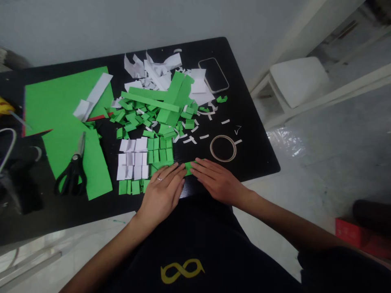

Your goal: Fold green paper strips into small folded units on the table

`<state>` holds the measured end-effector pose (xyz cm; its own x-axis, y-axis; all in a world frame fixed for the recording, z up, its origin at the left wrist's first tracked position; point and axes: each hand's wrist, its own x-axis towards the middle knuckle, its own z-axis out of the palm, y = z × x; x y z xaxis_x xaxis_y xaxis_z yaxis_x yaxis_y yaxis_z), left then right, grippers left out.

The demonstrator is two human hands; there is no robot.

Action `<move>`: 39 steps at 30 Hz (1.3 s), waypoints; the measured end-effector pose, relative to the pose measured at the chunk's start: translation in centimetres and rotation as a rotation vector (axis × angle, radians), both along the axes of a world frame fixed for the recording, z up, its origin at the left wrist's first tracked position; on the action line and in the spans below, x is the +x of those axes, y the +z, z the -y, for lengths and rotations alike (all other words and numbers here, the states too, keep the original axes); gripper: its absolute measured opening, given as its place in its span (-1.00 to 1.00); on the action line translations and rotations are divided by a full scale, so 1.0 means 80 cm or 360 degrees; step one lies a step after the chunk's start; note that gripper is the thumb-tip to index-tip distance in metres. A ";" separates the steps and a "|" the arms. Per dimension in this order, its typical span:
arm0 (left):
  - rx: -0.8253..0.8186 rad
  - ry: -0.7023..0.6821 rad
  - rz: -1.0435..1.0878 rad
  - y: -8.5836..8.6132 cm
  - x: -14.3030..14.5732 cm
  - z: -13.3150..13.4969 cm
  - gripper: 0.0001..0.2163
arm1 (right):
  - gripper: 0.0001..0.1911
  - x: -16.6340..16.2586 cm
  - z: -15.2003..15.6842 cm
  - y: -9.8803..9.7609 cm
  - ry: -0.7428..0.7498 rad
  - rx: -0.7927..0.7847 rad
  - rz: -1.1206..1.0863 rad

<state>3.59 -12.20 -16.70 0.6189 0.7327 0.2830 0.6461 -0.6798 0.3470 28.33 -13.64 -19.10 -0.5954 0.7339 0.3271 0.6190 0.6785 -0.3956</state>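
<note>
A small piece of green paper lies at the table's front edge, between the fingertips of both my hands. My left hand, with a ring on one finger, has its fingers together on the paper's left end. From the other side, my right hand keeps its fingers closed on the right end; its thumb is hidden. Beside and partly beneath my left hand are rows of folded green paper pieces. Folded white paper pieces adjoin them on the left.
Behind are loose green folded pieces, green strips and white paper scraps. A tape roll and a phone lie to the right. Black-handled scissors rest on green sheets. A white stool stands beyond the table.
</note>
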 end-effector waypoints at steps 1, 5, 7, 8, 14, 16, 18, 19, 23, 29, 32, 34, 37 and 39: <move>0.0004 0.0002 -0.0004 0.000 0.000 0.000 -0.71 | -0.51 0.001 0.000 -0.001 0.0007 -0.0011 -0.0002; 0.0035 -0.0027 -0.0039 -0.003 -0.002 0.002 -0.64 | -0.51 0.002 0.000 -0.003 0.0036 0.0013 -0.0004; 0.0048 -0.0036 -0.0059 -0.005 -0.002 0.003 -0.65 | -0.54 0.003 0.000 -0.004 0.0040 0.0044 0.0001; 0.0051 -0.0035 -0.0063 -0.005 -0.003 0.003 -0.65 | -0.54 0.003 0.000 -0.004 0.0041 0.0051 0.0007; 0.0082 -0.0020 -0.0074 -0.007 -0.001 0.006 -0.67 | -0.53 0.005 0.000 -0.003 0.0055 0.0037 0.0047; 0.0098 -0.0011 -0.0091 -0.007 0.001 0.008 -0.68 | -0.53 0.006 -0.001 -0.003 0.0061 0.0038 0.0062; 0.0102 -0.0013 -0.0104 -0.007 0.002 0.009 -0.67 | -0.53 0.006 0.000 -0.003 0.0062 0.0044 0.0073; 0.0102 -0.0017 -0.0109 -0.007 0.003 0.009 -0.67 | -0.53 0.006 0.000 -0.003 0.0064 0.0044 0.0075; 0.0115 -0.0037 -0.0138 -0.007 0.005 0.011 -0.65 | -0.46 0.007 0.001 -0.005 0.0071 -0.0011 0.0054; 0.0074 -0.0015 -0.0233 -0.004 0.008 0.013 -0.65 | -0.45 0.006 0.001 -0.003 0.0084 -0.0014 0.0090; 0.0065 -0.0004 -0.0288 -0.001 0.011 0.014 -0.65 | -0.44 0.008 0.002 0.003 0.0074 -0.0036 0.0157; 0.0078 -0.0001 -0.0314 0.001 0.012 0.015 -0.65 | -0.42 0.011 0.004 0.007 0.0031 -0.0048 0.0207; 0.0084 0.0002 -0.0334 0.000 0.014 0.017 -0.65 | -0.39 0.015 0.009 0.010 -0.0029 -0.0063 0.0270; 0.0083 0.0014 -0.0352 -0.001 0.015 0.019 -0.65 | -0.37 0.017 0.011 0.009 -0.0035 -0.0067 0.0288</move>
<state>4.75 -13.71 -16.78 0.6639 0.7262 0.1785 0.7085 -0.6872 0.1608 29.68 -14.53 -18.41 -0.6255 0.7581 0.1845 0.6970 0.6493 -0.3043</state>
